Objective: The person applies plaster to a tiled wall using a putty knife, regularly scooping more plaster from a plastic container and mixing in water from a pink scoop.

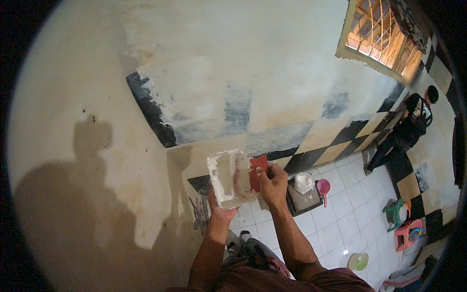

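A clear plastic tub (226,189) with white putty smeared along its rim and walls is in front of me. My left hand (223,209) grips it from below at the near left corner, with most of the fingers hidden behind it. Over the tub's right side, my right hand (274,186) pinches a flat red putty scraper (258,170) between thumb and fingers. Part of the scraper's blade lies at or inside the tub's opening. Ahead is a wall (272,104) painted in black and cream squares, its upper part thinly coated white.
A plain side wall (63,141) stands close on my left. On the tiled floor (335,214) are a dark board (304,200) with a white bag (304,182), a pink dipper (323,187), stools (394,214) and a pale green basin (357,261). Another person (411,121) is at the far right, below a barred window (379,34).
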A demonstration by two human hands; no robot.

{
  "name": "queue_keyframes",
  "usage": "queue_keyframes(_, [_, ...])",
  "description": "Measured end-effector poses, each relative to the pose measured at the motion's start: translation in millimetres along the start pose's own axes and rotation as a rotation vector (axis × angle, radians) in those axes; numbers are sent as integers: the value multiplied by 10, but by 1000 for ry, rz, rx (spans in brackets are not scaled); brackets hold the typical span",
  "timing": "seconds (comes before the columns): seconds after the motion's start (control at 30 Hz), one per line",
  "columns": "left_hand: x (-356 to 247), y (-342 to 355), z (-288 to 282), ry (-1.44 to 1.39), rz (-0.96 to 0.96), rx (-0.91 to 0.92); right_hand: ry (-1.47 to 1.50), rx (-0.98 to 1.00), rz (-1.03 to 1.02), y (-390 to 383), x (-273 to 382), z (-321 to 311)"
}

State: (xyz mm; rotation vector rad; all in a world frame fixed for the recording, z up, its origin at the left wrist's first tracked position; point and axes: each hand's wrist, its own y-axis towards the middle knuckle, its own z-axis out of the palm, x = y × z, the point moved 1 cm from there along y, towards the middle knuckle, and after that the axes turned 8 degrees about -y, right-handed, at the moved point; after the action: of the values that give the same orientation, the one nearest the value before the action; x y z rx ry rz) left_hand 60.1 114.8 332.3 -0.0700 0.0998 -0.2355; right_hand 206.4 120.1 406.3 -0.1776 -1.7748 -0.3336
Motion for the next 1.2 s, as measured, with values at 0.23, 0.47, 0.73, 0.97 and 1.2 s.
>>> queue_keyframes(0.23, [216, 33, -111, -4, -38, -17, -102, -79, -21, 16, -312, -219])
queue_keyframes(0.47, [359, 77, -161, -29, -65, -24, 279, -47, 179, -4, -480, -383])
queue_keyframes(0.73, [555, 264, -308, -51, -96, -23, 693, 76, 418, 87, -758, -675])
queue_keyframes(0.97, [723, 523, -696, -14, -43, -89, 906, 138, 479, 448, -1135, -902])
queue_keyframes(1.2, [852, 886, -1019, -2, -13, -142, 937, 20, 574, 1152, -2187, -941])
